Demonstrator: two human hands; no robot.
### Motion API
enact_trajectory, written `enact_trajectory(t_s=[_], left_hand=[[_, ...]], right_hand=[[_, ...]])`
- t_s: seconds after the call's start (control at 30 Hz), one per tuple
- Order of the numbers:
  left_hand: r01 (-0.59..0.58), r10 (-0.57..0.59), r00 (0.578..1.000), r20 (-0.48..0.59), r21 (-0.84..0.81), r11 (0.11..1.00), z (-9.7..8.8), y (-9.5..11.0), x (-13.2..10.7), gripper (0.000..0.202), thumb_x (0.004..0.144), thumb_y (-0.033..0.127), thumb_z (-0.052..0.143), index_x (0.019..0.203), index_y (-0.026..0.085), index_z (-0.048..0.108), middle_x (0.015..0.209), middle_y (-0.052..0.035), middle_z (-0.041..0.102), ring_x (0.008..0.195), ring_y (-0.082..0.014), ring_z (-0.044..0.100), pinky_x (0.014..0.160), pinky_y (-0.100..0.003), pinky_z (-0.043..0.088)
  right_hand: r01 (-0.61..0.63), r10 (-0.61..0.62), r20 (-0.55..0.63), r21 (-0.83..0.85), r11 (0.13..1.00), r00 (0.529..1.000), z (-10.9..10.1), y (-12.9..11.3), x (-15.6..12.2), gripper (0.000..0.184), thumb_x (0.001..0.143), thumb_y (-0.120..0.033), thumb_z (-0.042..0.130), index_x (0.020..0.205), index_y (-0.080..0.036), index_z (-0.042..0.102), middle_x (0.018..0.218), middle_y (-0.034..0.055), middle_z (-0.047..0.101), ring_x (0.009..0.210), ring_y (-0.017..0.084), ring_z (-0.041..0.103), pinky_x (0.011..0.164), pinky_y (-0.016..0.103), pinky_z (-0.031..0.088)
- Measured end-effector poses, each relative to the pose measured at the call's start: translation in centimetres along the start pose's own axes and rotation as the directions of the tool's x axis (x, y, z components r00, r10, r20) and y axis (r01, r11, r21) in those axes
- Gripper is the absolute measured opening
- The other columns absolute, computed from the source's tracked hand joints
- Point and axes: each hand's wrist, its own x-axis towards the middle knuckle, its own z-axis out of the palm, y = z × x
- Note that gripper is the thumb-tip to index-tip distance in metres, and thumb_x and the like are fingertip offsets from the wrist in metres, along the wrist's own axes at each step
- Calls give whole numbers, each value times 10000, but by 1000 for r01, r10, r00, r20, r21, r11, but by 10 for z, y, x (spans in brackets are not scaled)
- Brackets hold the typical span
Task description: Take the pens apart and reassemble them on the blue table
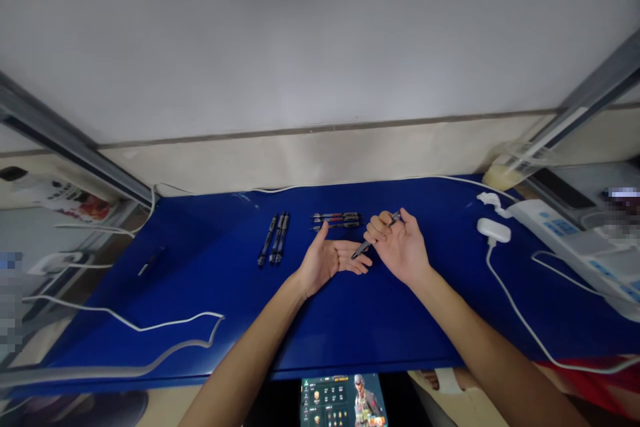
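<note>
Over the middle of the blue table, my right hand (399, 245) is closed around a dark pen (361, 249), its tip pointing down and left. My left hand (334, 257) is palm up with fingers stretched out, just under the pen's tip; whether the tip touches the fingers I cannot tell. Behind my hands lie several dark pens (345, 217) side by side, running left to right. Left of my left hand is another group of pens (274, 240), pointing away from me.
The blue table (200, 280) carries a dark object (151, 260) at left. White cables (173, 323) cross its left side. At right are a white earbud case (494, 230), crumpled tissue (493, 201) and a power strip (575, 247). Below the edge glows a screen (343, 403).
</note>
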Motion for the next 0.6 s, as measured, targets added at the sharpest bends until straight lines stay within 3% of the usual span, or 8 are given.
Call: enact_trajectory(t_s=[0.6], left_hand=[[-13,14,1000,-28,28,1000,0,-3,0,894,883,789,307,1063,9,705,971,-262,727,847,-288,703,862,-399,490]], right_hand=[[-9,6,44,75,997,999,4,-2,-3,371,971,-424,382,668,-212,404,684,-31,215,589,147,265,607,303,362]])
